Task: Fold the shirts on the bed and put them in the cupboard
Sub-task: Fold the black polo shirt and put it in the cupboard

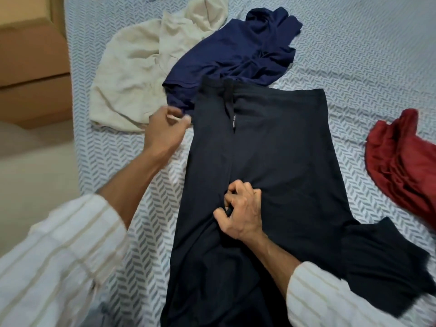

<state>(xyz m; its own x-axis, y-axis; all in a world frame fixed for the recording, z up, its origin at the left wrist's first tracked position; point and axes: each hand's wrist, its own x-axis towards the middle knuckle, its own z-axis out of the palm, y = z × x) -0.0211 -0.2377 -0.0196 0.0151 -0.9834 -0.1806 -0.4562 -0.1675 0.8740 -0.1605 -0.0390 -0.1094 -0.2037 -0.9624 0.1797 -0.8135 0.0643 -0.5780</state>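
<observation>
Bedding covers nearly the whole view: the bed sheet [354, 55] is pale with a grey-blue herringbone print, and brown boxes [30, 62] stand past its left edge.

Black shirt [271, 161]: spread lengthwise down the middle of the bed, dark and plain, mostly flat. A narrow label [233, 122] shows near its far end, along a central fold line. One short sleeve juts out to the lower right. The cloth puckers into creases at mid-length.

Right hand [240, 211]: lies on the middle of the black shirt, fingers curled, thumb and forefinger pinching a small ridge of the fabric at the puckered spot.

Left hand [165, 131]: at the shirt's left edge near the far end, fingertips drawn together at the hem. Motion blur prevents confirming whether fabric is actually caught between them. Both forearms emerge from white ribbed sleeves [59, 256].

Other garments, all unfolded: a navy shirt [236, 57] crumpled at the head of the black one and overlapped by it; a cream shirt [132, 74] crumpled to the left, touching the navy one; a red shirt [405, 166] bunched at the right edge, apart from the rest
</observation>
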